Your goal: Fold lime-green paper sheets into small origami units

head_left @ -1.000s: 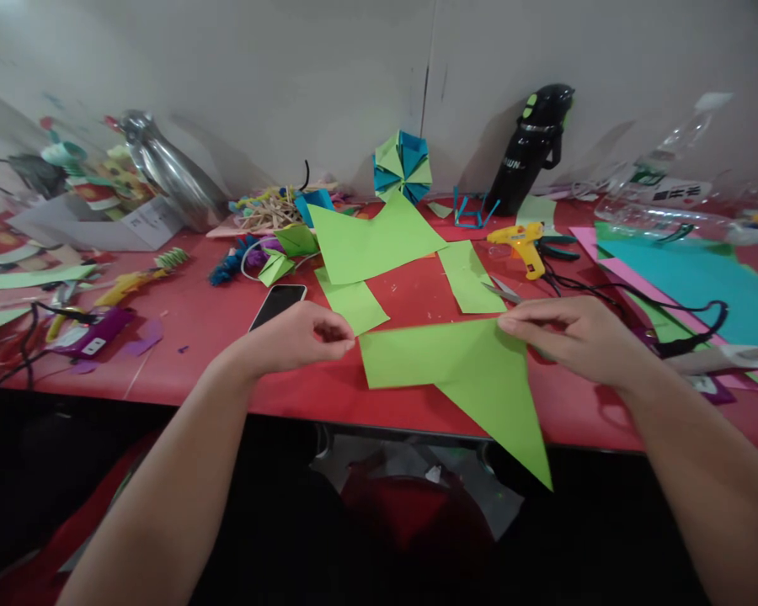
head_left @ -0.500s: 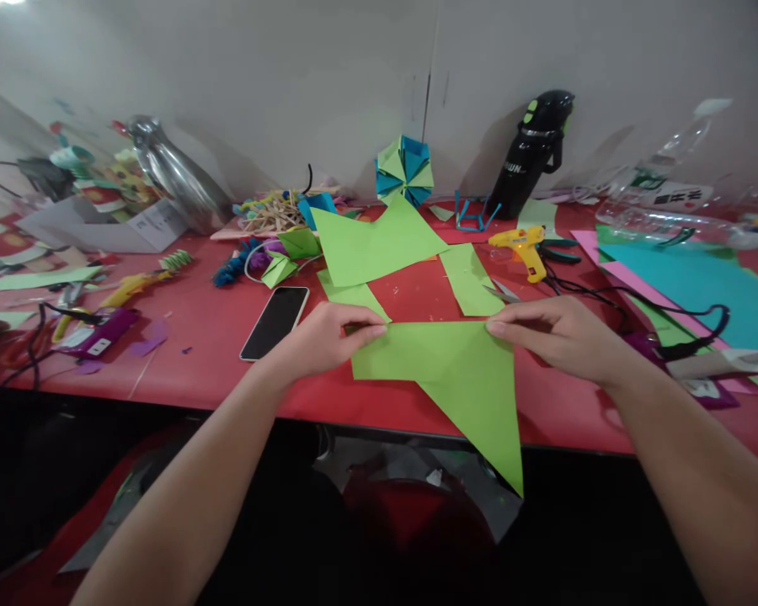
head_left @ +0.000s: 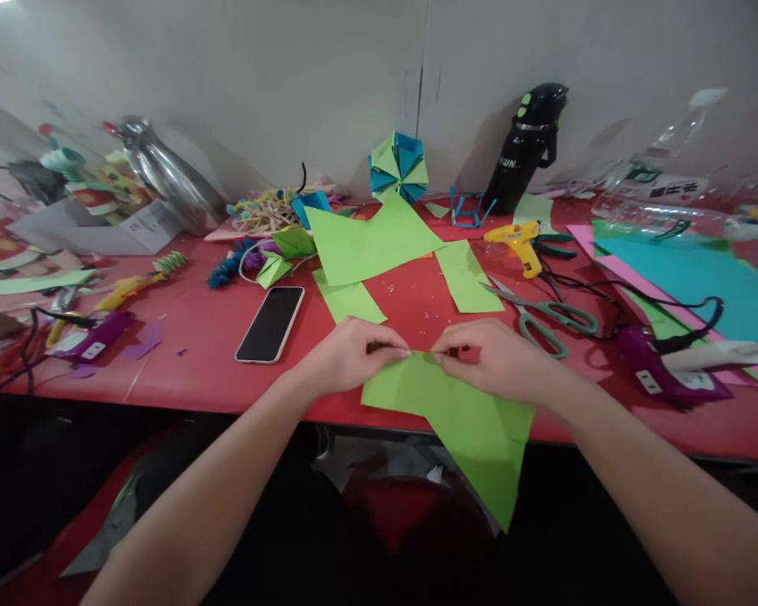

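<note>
A sheet of green paper point(head_left: 473, 429) with an angular cut outline hangs partly over the table's front edge. My left hand point(head_left: 360, 353) pinches its top edge between thumb and fingers. Close beside it, my right hand point(head_left: 486, 358) pinches the same edge, the fingertips of both hands a short gap apart. Beyond my hands lies a larger angular green sheet point(head_left: 372, 244). Smaller green pieces lie below it, one to the left point(head_left: 354, 301) and one to the right point(head_left: 471, 278). Grey-green handled scissors point(head_left: 547, 316) rest behind my right hand.
A phone point(head_left: 270, 324) lies left of my hands. On the right are a yellow glue gun point(head_left: 518, 244), a purple power strip point(head_left: 666, 366) and coloured sheets point(head_left: 688, 269). A black bottle point(head_left: 527, 151), a folded paper ball point(head_left: 399, 166) and a steel jug point(head_left: 170, 172) stand behind.
My hands have come closer together along the paper's top edge, the right one moving left. The paper sits slightly lower, and the scissors are now uncovered.
</note>
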The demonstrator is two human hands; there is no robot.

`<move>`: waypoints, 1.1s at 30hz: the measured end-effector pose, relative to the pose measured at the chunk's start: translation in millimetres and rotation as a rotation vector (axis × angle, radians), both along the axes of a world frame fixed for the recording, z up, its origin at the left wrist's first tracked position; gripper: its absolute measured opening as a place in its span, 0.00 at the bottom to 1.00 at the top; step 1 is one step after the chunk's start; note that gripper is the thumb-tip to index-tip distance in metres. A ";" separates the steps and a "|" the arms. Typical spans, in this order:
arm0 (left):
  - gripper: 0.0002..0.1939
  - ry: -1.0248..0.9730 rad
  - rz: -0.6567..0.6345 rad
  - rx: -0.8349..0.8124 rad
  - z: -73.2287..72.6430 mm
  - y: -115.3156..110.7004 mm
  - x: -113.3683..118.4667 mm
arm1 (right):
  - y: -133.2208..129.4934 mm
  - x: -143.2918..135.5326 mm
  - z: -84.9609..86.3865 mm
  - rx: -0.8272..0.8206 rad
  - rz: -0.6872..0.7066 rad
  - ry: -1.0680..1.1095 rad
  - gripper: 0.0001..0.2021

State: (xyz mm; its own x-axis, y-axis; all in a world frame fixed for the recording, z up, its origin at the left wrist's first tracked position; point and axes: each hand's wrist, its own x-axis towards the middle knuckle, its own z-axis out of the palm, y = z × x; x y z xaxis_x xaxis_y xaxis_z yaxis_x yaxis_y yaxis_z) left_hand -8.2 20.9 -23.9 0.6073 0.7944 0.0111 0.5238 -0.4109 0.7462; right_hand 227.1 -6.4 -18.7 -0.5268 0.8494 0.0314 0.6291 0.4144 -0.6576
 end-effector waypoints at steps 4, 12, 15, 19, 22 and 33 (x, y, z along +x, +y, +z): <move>0.10 0.018 0.103 0.002 9.4 12.2 -25.5 | 7.0 30.1 -1.5 -0.091 -0.071 0.005 0.08; 0.14 0.121 0.256 -0.062 21.9 32.4 -80.0 | 12.7 81.8 -12.0 0.029 -0.411 -0.137 0.14; 0.14 0.085 0.240 -0.165 21.0 31.8 -69.2 | 1.3 53.3 -9.3 0.210 -0.258 -0.035 0.21; 0.14 -0.018 0.201 -0.340 12.8 33.6 -43.0 | -14.6 8.4 -13.5 0.180 0.009 -0.149 0.51; 0.12 -0.212 0.230 -0.559 3.3 37.6 -27.2 | -19.3 -7.9 -22.8 0.140 0.039 -0.210 0.57; 0.17 -0.613 0.365 -0.969 -7.2 43.5 -13.4 | -20.1 -13.3 -23.6 0.144 -0.158 -0.193 0.31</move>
